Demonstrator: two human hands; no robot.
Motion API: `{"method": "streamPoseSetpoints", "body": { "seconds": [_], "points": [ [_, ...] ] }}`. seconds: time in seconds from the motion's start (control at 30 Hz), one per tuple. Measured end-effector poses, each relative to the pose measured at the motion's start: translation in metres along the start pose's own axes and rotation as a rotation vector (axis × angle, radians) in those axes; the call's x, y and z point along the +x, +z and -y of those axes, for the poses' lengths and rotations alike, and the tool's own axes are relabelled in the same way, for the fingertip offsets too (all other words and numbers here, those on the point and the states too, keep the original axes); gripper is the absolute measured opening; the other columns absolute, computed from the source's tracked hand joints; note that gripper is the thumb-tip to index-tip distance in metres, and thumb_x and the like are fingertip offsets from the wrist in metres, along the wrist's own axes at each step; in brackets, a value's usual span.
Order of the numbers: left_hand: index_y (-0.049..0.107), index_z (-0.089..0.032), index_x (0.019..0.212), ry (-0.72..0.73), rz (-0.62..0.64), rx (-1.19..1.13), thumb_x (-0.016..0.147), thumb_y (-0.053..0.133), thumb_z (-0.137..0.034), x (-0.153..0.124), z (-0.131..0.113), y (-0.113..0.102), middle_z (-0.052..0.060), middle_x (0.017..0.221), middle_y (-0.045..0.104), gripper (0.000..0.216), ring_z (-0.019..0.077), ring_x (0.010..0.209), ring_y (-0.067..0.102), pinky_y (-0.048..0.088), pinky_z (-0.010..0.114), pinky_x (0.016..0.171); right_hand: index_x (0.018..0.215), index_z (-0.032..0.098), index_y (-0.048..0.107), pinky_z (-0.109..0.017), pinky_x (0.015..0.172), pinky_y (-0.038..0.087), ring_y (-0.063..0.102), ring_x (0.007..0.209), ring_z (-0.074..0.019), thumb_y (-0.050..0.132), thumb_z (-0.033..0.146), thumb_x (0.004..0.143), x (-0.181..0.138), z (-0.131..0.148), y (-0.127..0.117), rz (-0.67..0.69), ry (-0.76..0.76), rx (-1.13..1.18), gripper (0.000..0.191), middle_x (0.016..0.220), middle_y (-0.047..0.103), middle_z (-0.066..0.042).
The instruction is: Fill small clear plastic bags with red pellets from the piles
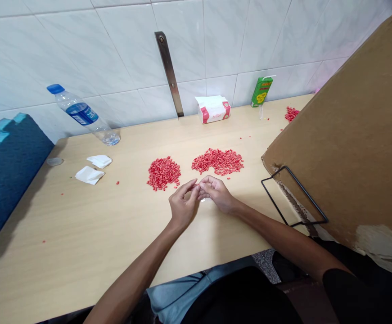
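Note:
My left hand [183,203] and my right hand [217,192] meet over the wooden table [91,225], fingertips pinched together on something tiny that I cannot make out. Just beyond them lie two heaps of small red pieces: a left pile [164,172] and a wider right pile [218,161]. Both hands sit nearer the table's front than the piles, between the two.
A cardboard box [351,148] with a black wire frame [292,198] stands at right. Along the tiled wall: a tilted water bottle [81,113], a tissue pack [214,109], a green juice carton [261,91], another red heap [291,113]. White folded papers [93,169] and a blue foam mat [6,166] are at left.

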State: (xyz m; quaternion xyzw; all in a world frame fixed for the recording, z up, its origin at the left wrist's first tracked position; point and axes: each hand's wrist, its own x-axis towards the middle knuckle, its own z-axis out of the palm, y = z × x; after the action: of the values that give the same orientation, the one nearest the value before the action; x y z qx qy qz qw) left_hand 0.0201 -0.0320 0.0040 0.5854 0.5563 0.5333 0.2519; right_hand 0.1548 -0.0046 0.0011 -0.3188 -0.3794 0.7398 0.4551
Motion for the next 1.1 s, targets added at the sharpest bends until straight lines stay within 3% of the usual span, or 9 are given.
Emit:
{"method": "streamPoseSetpoints", "body": {
  "seconds": [0.43,1.1],
  "points": [
    [0.075,-0.022,0.097,0.232,-0.023,0.109,0.084,0.063,-0.023,0.0012,-0.0009,-0.0018,0.004,0.089,0.076,0.017,0.0162,0.079,0.071,0.057,0.028,0.074,0.082,0.018,0.053,-0.028,0.065,0.056,0.065,0.059,-0.0114,0.074,0.055,0.069,-0.0046,0.0013,0.0071,-0.034,-0.026,-0.037,0.044,0.064,0.064,0.002],
    [0.075,-0.022,0.093,0.172,0.029,0.068,0.084,0.063,-0.027,0.0034,-0.0012,-0.0029,0.004,0.087,0.076,0.016,0.0169,0.078,0.07,0.056,0.03,0.074,0.083,0.019,0.052,-0.029,0.064,0.056,0.065,0.06,-0.0123,0.073,0.055,0.071,-0.0049,0.002,0.0071,-0.03,-0.036,-0.06,0.043,0.066,0.064,0.001]
  ]
}}
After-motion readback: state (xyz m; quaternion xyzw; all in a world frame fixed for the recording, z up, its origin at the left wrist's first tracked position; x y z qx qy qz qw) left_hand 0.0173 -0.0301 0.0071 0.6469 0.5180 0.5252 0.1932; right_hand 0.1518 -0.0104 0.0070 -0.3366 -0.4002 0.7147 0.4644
